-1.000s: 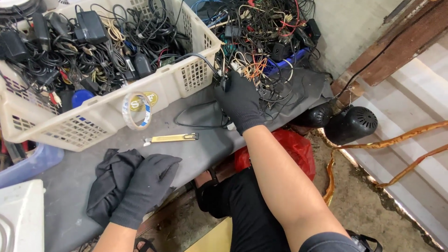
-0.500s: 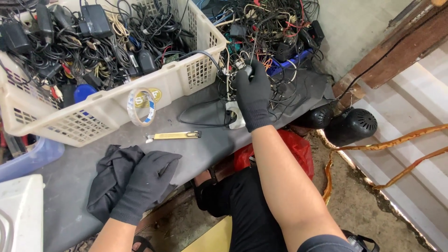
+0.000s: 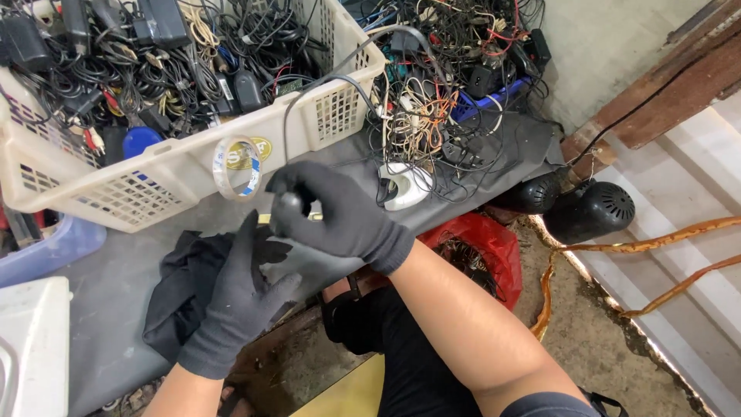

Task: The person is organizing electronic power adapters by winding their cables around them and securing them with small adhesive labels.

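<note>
Your right hand (image 3: 340,212) grips a dark adapter (image 3: 292,205) at frame centre; left hand (image 3: 243,297) open beneath; tangled cables (image 3: 432,100) remain unsorted.

Grey surface (image 3: 116,278), cream plastic basket (image 3: 177,166) of chargers and cables, clear tape roll (image 3: 237,167) leaning on it, black cloth (image 3: 181,289), tangled wire heap (image 3: 448,93), white round gadget (image 3: 405,185)
</note>
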